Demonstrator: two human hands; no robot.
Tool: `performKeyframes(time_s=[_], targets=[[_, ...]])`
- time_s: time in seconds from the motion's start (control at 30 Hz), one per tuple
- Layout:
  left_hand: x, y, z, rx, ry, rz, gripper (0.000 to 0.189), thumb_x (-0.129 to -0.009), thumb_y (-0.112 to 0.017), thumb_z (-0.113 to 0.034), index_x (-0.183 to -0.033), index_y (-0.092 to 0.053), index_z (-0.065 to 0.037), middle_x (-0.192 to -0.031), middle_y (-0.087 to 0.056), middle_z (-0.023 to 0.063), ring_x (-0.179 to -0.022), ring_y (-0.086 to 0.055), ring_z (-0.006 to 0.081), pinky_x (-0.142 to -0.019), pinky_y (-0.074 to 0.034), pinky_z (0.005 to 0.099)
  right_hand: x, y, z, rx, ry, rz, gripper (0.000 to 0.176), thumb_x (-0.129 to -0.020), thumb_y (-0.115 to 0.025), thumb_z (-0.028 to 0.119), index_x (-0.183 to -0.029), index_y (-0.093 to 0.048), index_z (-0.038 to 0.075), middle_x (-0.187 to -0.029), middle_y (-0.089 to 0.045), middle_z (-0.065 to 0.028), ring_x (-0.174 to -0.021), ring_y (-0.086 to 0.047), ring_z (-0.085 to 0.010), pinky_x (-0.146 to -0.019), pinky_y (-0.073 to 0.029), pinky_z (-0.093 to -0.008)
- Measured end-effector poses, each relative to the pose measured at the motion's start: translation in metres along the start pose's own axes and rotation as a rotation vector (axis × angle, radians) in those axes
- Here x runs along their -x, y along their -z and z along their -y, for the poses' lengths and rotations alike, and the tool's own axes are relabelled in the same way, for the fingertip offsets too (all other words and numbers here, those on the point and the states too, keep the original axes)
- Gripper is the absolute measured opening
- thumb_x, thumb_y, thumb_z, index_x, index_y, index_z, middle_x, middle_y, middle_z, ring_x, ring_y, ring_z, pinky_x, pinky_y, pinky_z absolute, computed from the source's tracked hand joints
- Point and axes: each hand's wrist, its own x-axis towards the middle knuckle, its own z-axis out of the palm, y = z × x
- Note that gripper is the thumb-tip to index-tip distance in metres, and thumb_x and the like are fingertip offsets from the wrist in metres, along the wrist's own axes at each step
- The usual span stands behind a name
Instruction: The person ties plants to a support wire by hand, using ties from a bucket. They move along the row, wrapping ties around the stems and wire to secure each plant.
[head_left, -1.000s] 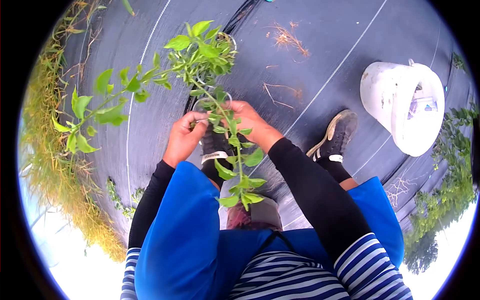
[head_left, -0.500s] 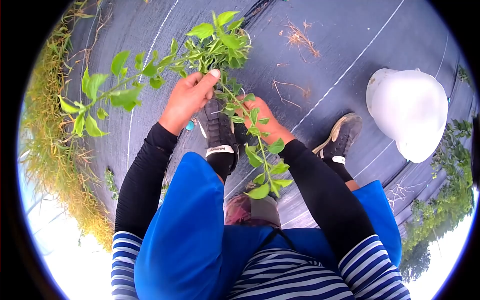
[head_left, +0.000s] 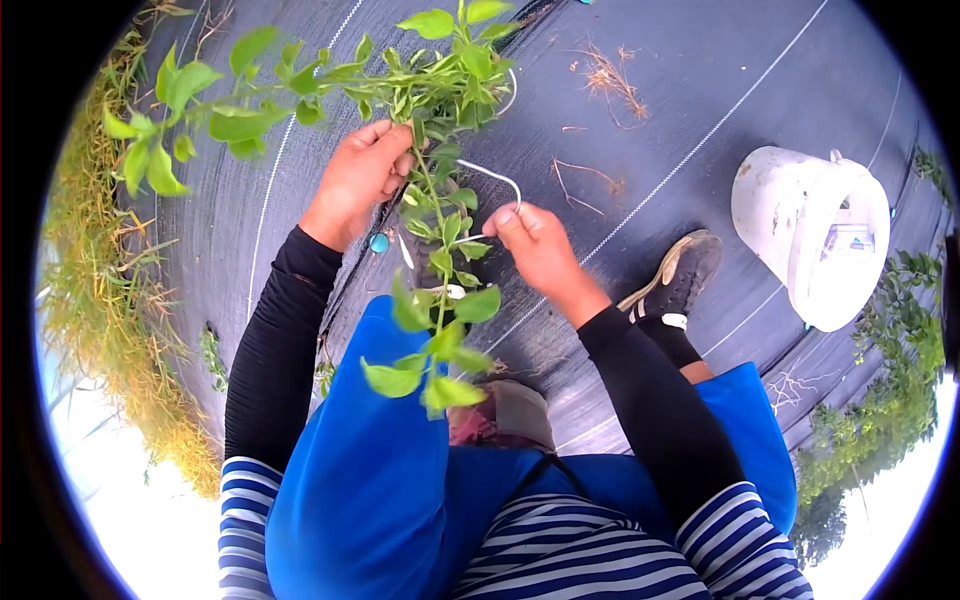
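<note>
A leafy green plant [head_left: 440,95] has one long shoot stretching to the left and another hanging down over my blue-clad knee. My left hand [head_left: 362,175] is closed around a stem just below the dense leaves. My right hand [head_left: 535,250] pinches a thin white wire or cord [head_left: 497,176], which curves up from my fingers and passes behind the leaves. A further loop of it shows at the right side of the foliage. The hanging shoot lies between my two hands.
A white bucket [head_left: 815,230] lies tilted at the right on dark ground fabric [head_left: 690,110]. Dry twigs [head_left: 610,85] lie at the top centre. Grass [head_left: 120,290] borders the left side and green plants the right. My shoe [head_left: 680,270] stands near the bucket.
My right hand has moved right and down, away from the stem, and the white wire now shows in it. The hanging shoot has swung left. The bucket's opening has come into view.
</note>
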Motion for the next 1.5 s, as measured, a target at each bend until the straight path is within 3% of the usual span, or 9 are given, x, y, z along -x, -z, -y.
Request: performKeyframes(time_s=[0.1,0.4,0.57,0.73,0.83,1.0,1.17,1.33,1.5], targets=[[0.001,0.004,-0.002,-0.017,-0.011,-0.014,0.02,-0.09,-0.051,-0.024,-0.088,-0.062,-0.007,-0.061,-0.046,-0.0059,-0.046,-0.034,0.002,-0.039,-0.023,0.0188,0.008,0.002,-0.004,0.317,0.185,-0.104,0.031,-0.094,-0.05,0.027,-0.081,-0.062,0.001,-0.069,-0.059,-0.0011,-0.065,-0.053,-0.0109,-0.065,-0.046,-0.0287],[-0.001,0.006,0.01,-0.076,-0.064,0.009,0.025,-0.09,-0.055,-0.026,-0.071,-0.053,-0.01,-0.059,-0.049,-0.0058,-0.049,-0.038,0.002,-0.045,-0.029,0.0201,-0.015,0.136,0.058,0.234,0.017,-0.423,0.034,-0.09,-0.055,0.03,-0.068,-0.062,0.005,-0.061,-0.053,0.0054,-0.058,-0.045,-0.0047,-0.051,-0.035,-0.0241],[-0.003,0.003,0.016,-0.095,-0.109,0.008,0.029,-0.091,-0.055,-0.026,-0.069,-0.054,-0.008,-0.061,-0.051,-0.0051,-0.055,-0.041,0.0031,-0.049,-0.034,0.0226,-0.061,0.176,0.188,1.046,0.022,-0.301,0.044,-0.087,-0.05,0.042,-0.073,-0.062,0.002,-0.059,-0.057,-0.0149,-0.059,-0.059,-0.0268,-0.058,-0.044,-0.0395],[0.0,-0.005,0.015,-0.039,-0.059,0.011,0.018,-0.09,-0.051,-0.023,-0.076,-0.052,-0.011,-0.064,-0.051,-0.0037,-0.049,-0.04,0.0031,-0.043,-0.031,0.0195,-0.035,0.183,0.118,1.632,0.268,-0.272,0.04,-0.092,-0.045,0.037,-0.072,-0.06,0.006,-0.072,-0.062,-0.0172,-0.067,-0.061,-0.0347,-0.061,-0.048,-0.0463],[0.013,-0.012,-0.001,0.043,-0.015,0.037,0.018,-0.088,-0.051,-0.022,-0.075,-0.053,-0.01,-0.064,-0.05,-0.0034,-0.048,-0.039,0.004,-0.043,-0.03,0.0208,0.041,0.15,0.052,1.78,0.172,0.2,0.019,-0.085,-0.049,0.023,-0.076,-0.062,0.011,-0.073,-0.063,-0.0108,-0.066,-0.064,-0.0264,-0.054,-0.05,-0.0409],[0.011,-0.023,-0.008,0.053,-0.091,0.126,0.02,-0.087,-0.055,-0.023,-0.073,-0.053,-0.009,-0.063,-0.049,-0.0032,-0.048,-0.038,0.0035,-0.043,-0.027,0.0206,0.11,0.054,0.006,1.157,0.219,0.205,0.027,-0.088,-0.047,0.029,-0.078,-0.059,0.007,-0.076,-0.063,-0.0119,-0.068,-0.063,-0.032,-0.062,-0.051,-0.0418],[0.014,-0.03,-0.015,-0.008,-0.118,0.129,0.023,-0.088,-0.055,-0.026,-0.071,-0.053,-0.01,-0.062,-0.049,-0.0037,-0.049,-0.038,0.0027,-0.043,-0.028,0.0208,0.104,-0.04,0.06,1.079,-0.214,0.197,0.039,-0.091,-0.041,0.036,-0.079,-0.058,0.003,-0.08,-0.063,-0.0209,-0.079,-0.061,-0.0388,-0.073,-0.048,-0.0475],[0.013,0.002,-0.012,-0.312,-0.217,0.117,0.025,-0.088,-0.055,-0.024,-0.077,-0.061,-0.003,-0.06,-0.052,-0.0023,-0.054,-0.045,0.0051,-0.048,-0.036,0.0249,0.083,-0.079,0.091,0.954,-0.117,0.204,0.046,-0.092,-0.037,0.039,-0.076,-0.057,0.001,-0.076,-0.063,-0.0216,-0.076,-0.06,-0.0406,-0.072,-0.047,-0.0468],[0.004,0.048,0.038,-0.397,-0.523,-0.098,0.025,-0.086,-0.057,-0.022,-0.098,-0.064,-0.002,-0.067,-0.059,0.005,-0.061,-0.052,0.0119,-0.061,-0.045,0.0292,0.051,-0.125,0.116,0.14,-0.233,0.178,0.043,-0.093,-0.043,0.034,-0.065,-0.05,0.002,-0.057,-0.047,-0.0022,-0.052,-0.044,-0.0117,-0.05,-0.034,-0.0285]])
